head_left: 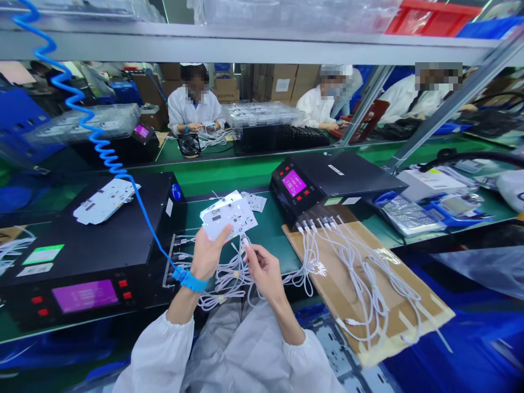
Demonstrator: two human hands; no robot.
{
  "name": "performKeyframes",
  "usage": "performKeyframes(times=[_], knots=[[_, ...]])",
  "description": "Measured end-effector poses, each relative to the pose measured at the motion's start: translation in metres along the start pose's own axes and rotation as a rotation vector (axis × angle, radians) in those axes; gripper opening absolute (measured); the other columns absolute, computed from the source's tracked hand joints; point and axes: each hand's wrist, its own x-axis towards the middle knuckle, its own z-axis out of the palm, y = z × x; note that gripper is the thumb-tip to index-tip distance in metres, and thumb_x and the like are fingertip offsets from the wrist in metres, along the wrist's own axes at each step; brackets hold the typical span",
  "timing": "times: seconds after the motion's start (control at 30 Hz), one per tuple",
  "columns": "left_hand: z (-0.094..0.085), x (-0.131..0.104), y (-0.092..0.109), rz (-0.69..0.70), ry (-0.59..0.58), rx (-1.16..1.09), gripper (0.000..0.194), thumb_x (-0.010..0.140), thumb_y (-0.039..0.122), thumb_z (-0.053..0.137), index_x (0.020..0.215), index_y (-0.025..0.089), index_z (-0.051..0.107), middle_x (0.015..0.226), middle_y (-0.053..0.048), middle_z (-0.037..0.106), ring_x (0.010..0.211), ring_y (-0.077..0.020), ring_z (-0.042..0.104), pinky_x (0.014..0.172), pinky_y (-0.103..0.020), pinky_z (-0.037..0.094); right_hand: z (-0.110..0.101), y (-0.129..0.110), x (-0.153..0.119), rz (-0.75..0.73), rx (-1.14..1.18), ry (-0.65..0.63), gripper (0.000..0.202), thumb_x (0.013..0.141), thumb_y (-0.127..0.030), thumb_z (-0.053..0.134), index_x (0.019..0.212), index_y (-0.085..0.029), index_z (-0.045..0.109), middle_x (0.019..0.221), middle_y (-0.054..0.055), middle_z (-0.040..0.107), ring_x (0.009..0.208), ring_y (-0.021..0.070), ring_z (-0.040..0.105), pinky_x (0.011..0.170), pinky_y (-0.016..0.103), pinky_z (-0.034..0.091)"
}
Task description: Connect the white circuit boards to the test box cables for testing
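Observation:
My left hand is closed on a white circuit board, its thumb lying across the face; more than one board may be stacked there. A blue wrist strap with a coiled cord is around that wrist. Just right of it, my right hand pinches the plug end of a white cable at the board's lower edge. Whether the plug sits in the board's socket I cannot tell. Another white board lies on the green bench behind. Below the hands hang bundled white cables.
Black testers with purple screens stand left and right. Several white boards rest on the left one. White cables run over a cardboard sheet at right. A coiled blue cord hangs from above. Co-workers sit across the bench.

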Motion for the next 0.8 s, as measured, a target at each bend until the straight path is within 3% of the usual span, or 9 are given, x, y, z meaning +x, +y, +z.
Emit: performKeyframes(times=[0.23,0.43,0.6,0.8], knots=[[0.007,-0.002,0.001,-0.013,0.032,-0.034,0.058,0.074,0.040,0.091,0.123,0.016,0.072,0.129,-0.014,0.074,0.129,-0.0351,0.065,0.114,-0.052,0.051,-0.017,0.003,-0.010,-0.004,0.026,-0.029,0.041,0.091,-0.058,0.070,0.102,-0.019,0.077,0.092,0.003,0.063,0.072,0.0125,0.058,0.073,0.027,0.051],[0.013,-0.003,0.003,0.033,0.047,-0.057,0.055,0.073,0.036,0.092,0.121,0.018,0.074,0.131,-0.012,0.073,0.130,-0.0339,0.065,0.114,-0.050,0.051,-0.031,0.011,-0.015,0.110,0.168,-0.009,0.040,0.088,-0.052,0.077,0.112,-0.020,0.078,0.088,0.003,0.068,0.077,0.0146,0.064,0.082,0.030,0.054],[0.010,-0.003,0.004,0.043,0.052,-0.030,0.059,0.073,0.035,0.092,0.127,0.019,0.072,0.134,-0.013,0.071,0.132,-0.0348,0.063,0.116,-0.051,0.050,-0.044,0.002,-0.008,0.034,0.244,0.225,0.040,0.084,-0.044,0.081,0.116,-0.020,0.073,0.089,0.001,0.071,0.072,0.0122,0.065,0.076,0.030,0.056],[0.004,-0.006,0.005,0.027,0.038,0.064,0.062,0.073,0.037,0.092,0.129,0.020,0.071,0.130,-0.013,0.073,0.126,-0.0348,0.067,0.115,-0.051,0.051,-0.076,-0.035,0.010,-0.206,0.179,0.468,0.037,0.086,-0.043,0.077,0.114,-0.020,0.067,0.092,0.002,0.071,0.069,0.0111,0.063,0.071,0.031,0.057]])
